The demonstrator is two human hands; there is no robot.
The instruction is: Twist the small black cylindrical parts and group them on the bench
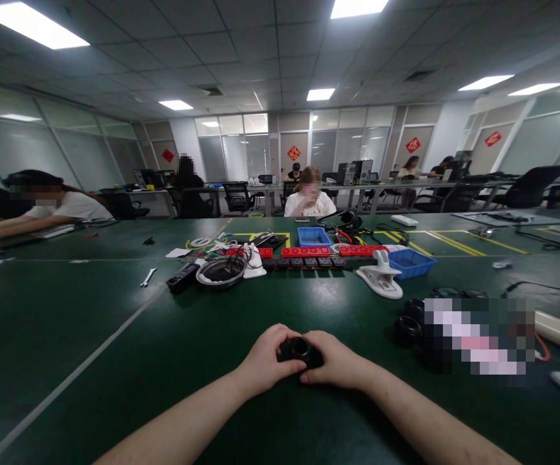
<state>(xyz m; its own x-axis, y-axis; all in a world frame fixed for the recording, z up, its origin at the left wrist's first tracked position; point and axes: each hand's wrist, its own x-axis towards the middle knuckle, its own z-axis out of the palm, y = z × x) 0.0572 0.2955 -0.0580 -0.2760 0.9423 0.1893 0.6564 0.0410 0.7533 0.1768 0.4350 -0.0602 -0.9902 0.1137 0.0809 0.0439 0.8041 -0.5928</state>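
Observation:
Between my two hands, low over the green table (173,361), is a small black round part (301,348) with a ring-shaped opening facing up. My left hand (270,360) grips its left side, thumb in front and fingers curled behind. From the other side, my right hand (332,359) closes around it, with the thumb near its front edge. The fingers hide much of the part, so its exact kind cannot be made out. To the right lie dark round items (408,330) beside a blurred-out patch.
Beyond my hands are a metal bowl (221,272) with black cable, a white clip-on base (381,276), red power strips (306,252) and blue trays (411,263) (313,237). A wrench (148,278) lies left. Co-workers sit across (310,201) and at left (73,205).

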